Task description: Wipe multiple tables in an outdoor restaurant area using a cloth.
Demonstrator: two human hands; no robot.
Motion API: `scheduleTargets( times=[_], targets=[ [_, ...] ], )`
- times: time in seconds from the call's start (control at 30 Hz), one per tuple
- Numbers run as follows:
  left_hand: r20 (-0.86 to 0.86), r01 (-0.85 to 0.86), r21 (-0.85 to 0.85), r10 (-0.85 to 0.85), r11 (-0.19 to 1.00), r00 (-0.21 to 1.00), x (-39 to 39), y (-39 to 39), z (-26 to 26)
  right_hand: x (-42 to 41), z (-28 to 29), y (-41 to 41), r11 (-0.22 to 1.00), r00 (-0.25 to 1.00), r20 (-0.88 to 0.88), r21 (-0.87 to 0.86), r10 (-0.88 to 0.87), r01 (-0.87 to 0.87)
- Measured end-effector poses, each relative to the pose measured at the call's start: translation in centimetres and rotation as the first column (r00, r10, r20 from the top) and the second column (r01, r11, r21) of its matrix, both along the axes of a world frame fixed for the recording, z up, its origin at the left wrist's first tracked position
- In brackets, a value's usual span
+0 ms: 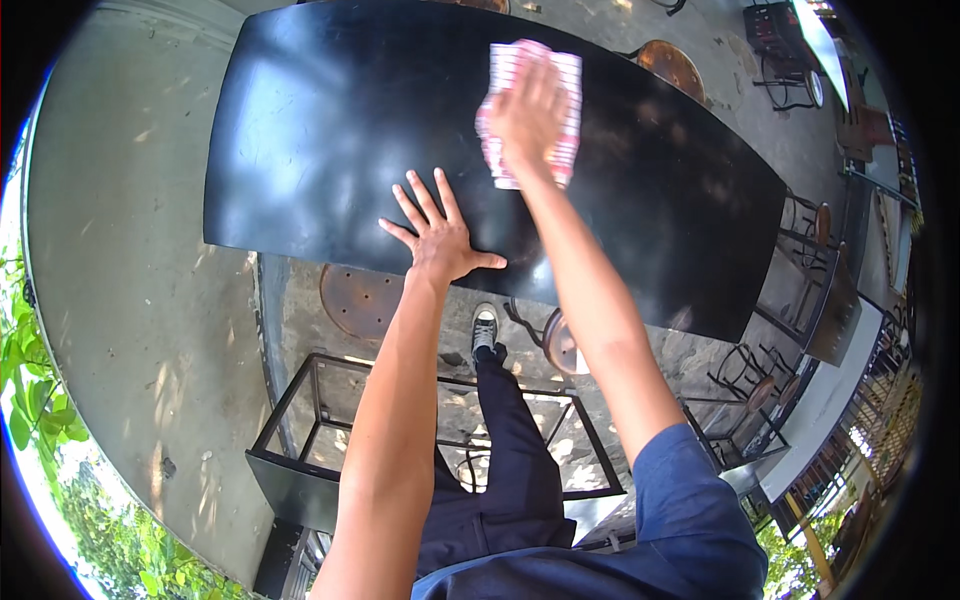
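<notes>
A glossy black tabletop (360, 112) spans the upper middle of the view. My right hand (529, 112) lies palm down on a red-and-white checked cloth (568, 90), pressing it to the tabletop near the far edge; hand and cloth look a little blurred. The palm and what it covers of the cloth are hidden. To the left and closer to me, my left hand (442, 244) rests on the table near its front edge, fingers spread, holding nothing.
Below the front edge are a round brown stool seat (360, 300) and another stool (561, 343). A black metal frame (315, 465) stands around my legs. Beyond the far edge is a round stool (671, 69). More stools and a dark table (834, 315) stand at right.
</notes>
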State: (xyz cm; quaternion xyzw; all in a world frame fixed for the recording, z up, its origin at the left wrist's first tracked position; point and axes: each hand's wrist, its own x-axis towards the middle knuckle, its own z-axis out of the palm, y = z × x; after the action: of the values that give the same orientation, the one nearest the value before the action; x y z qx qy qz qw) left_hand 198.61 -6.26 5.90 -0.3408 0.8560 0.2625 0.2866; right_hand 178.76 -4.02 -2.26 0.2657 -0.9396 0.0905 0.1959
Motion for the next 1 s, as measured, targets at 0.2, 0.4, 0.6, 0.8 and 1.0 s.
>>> scheduleTargets(
  times=[0.2,0.4,0.6,0.8,1.0],
  targets=[
    [-0.121,0.003,-0.038,-0.008,0.999,0.993,2.2,-0.6,-0.6,9.6,1.8,0.4,0.963,0.952,0.152,-0.062,0.267,-0.261],
    [-0.439,0.111,-0.251,-0.215,0.962,0.872,9.7,-6.1,-0.9,10.0,0.4,15.4,0.981,0.982,0.099,0.13,-0.158,0.145],
    [-0.364,-0.15,-0.475,-0.039,0.867,0.931,17.5,-24.0,-2.7,11.5,-3.6,10.1,0.691,0.685,0.09,0.065,-0.723,0.72],
    [-0.214,-0.126,-0.357,0.051,0.925,0.976,20.4,-29.1,-3.5,23.3,2.5,-17.8,0.965,0.903,0.399,-0.13,-0.159,0.228],
    [0.097,-0.028,-0.048,0.032,0.998,0.995,18.4,-30.2,-2.2,29.8,3.8,-19.0,0.993,0.924,0.37,-0.105,0.097,-0.062]
  ],
)
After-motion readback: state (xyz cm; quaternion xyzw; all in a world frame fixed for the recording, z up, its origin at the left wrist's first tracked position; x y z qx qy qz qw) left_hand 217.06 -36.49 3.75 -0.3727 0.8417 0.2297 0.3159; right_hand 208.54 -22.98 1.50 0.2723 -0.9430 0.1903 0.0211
